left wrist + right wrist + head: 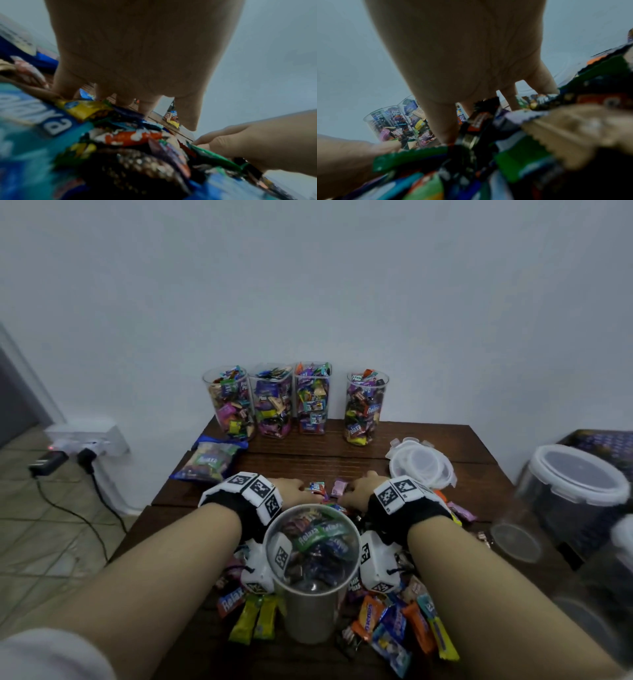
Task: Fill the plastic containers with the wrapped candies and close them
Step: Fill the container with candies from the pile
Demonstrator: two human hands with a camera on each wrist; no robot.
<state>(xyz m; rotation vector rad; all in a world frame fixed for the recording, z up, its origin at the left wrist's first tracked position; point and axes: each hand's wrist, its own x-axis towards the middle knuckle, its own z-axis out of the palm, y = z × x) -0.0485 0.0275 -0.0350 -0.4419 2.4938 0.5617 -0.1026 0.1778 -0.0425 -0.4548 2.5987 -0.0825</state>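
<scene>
A clear plastic container [312,563], partly filled with wrapped candies, stands open at the near middle of the wooden table [342,446]. Loose candies [394,621] lie heaped around its base and behind it. My left hand [291,487] and right hand [358,488] reach past the container on either side and face each other. In the left wrist view the left hand's fingers [147,108] point straight down onto the candy pile [133,138]. The right hand's fingers [443,121] also stand straight in the candies [471,135]. Neither hand visibly grips anything.
Four filled containers without lids [272,402] stand in a row at the back by the wall. A stack of white-rimmed lids [423,463] lies at the right, a Relaxa candy bag [209,462] at the left. Empty clear containers [517,539] and a large lidded tub [579,474] sit right.
</scene>
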